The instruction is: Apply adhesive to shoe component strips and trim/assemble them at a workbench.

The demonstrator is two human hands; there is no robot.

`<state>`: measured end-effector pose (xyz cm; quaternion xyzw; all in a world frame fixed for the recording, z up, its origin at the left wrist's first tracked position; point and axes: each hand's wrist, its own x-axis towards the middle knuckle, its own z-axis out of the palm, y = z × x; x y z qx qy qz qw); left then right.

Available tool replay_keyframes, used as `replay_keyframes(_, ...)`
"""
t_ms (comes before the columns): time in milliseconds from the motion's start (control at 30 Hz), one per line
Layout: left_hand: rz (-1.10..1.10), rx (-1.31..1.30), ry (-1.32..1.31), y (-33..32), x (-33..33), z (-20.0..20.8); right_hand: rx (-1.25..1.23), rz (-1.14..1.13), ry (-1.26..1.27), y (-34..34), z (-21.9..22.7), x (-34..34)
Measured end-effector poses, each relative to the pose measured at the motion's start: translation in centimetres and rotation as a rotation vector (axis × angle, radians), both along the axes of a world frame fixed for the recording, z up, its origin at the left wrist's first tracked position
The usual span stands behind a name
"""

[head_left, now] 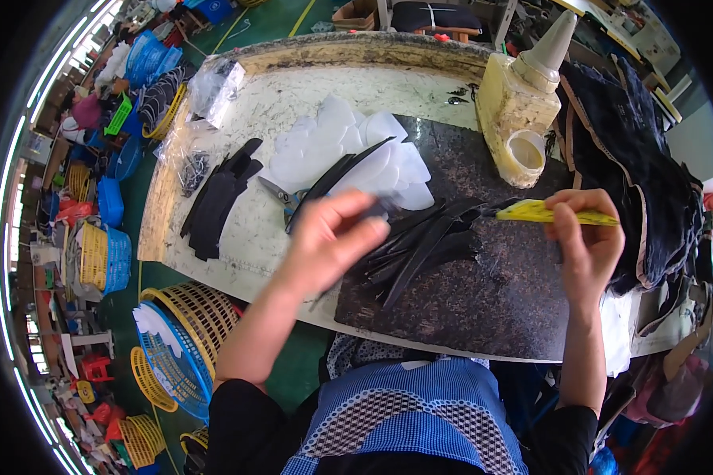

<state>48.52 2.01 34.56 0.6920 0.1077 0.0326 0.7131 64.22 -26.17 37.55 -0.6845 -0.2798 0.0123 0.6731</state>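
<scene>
In my right hand (590,237) is a yellow-handled brush (558,212), gripped between thumb and fingers, its dark tip pointing left. My left hand (329,241) is blurred by motion; a small dark piece (384,207), apparently a black strip, shows between thumb and forefinger. Between the hands, a loose pile of black strips (424,249) lies on a dark speckled board (483,301). Beyond my left hand are white rounded cut pieces (325,134), with scissors (279,192) partly hidden beside more dark strips. A stack of black strips (220,202) lies farther left.
A crusted, cream-coloured glue container (519,103) with a cone spout and open cup stands at the back right. Dark garments (626,158) trimmed in tan hang over the right side. A raised wooden rim (333,54) bounds the table; baskets (190,324) stand at lower left.
</scene>
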Motion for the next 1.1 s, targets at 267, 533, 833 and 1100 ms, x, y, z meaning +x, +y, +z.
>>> replay_keyframes(267,0.093,0.934,-0.248,-2.8,3.4,-3.9,-0.075,-0.142,0.050,-3.1,-1.7,0.5)
replay_keyframes(533,-0.017,0.808,-0.142,-5.2,5.0,-7.0,-0.111,-0.150,0.089,-3.9,-2.1,-0.2)
replay_keyframes(833,-0.111,0.625,0.036,-4.5,6.1,-5.5,-0.298,-0.072,0.208,-2.7,-1.8,-1.3)
replay_keyframes(1100,-0.014,0.607,-0.098,-4.6,5.6,-6.4,-0.305,-0.019,0.195,-3.4,-1.5,-2.0)
